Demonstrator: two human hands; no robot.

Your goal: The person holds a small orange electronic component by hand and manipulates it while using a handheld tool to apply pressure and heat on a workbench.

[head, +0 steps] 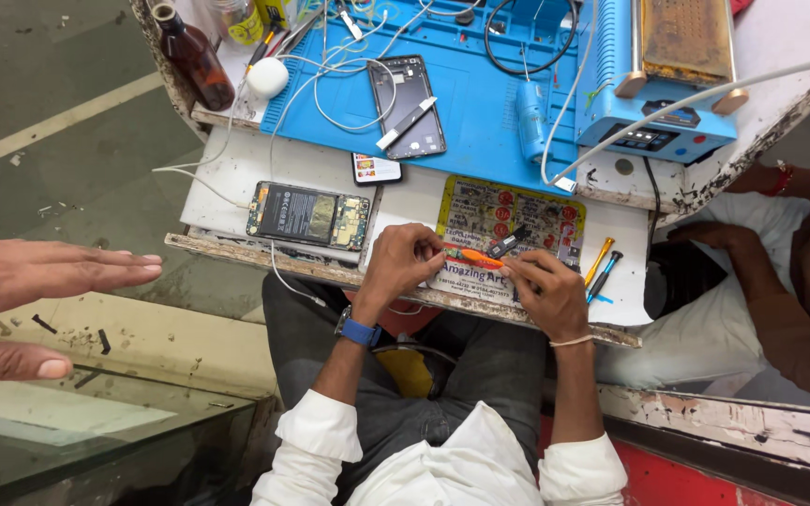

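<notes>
- while both hands meet on the orange screwdriver [473,255], it lies almost level, just above the yellow mat [480,201] at the near edge of the desk [236,173].
- left hand [403,260]: fingers curled shut round the handle end, knuckles up, wrist bent in from the left, blue watch [360,331] on the wrist.
- right hand [547,292]: thumb and forefinger pinched together at the tip end of the screwdriver, other fingers folded under. can't tell if anything small sits in the pinch.
- small black piece [508,241] lies just beyond the tip, near the right fingers. can't tell if it touches the tool.
- my read on doing it well: keep the work low over the mat so a dropped bit lands there, not in the lap. steady the handle with the left, let the right do the fine work.
- elbows are tucked, forearms converge, neither wrist rests on the desk.
- opened phone [308,215] with its battery showing sits to the left, well apart. two spare drivers [600,267] lie just right of the mat.
- another person's open hand [49,272] hangs at far left, clear of the work.
</notes>
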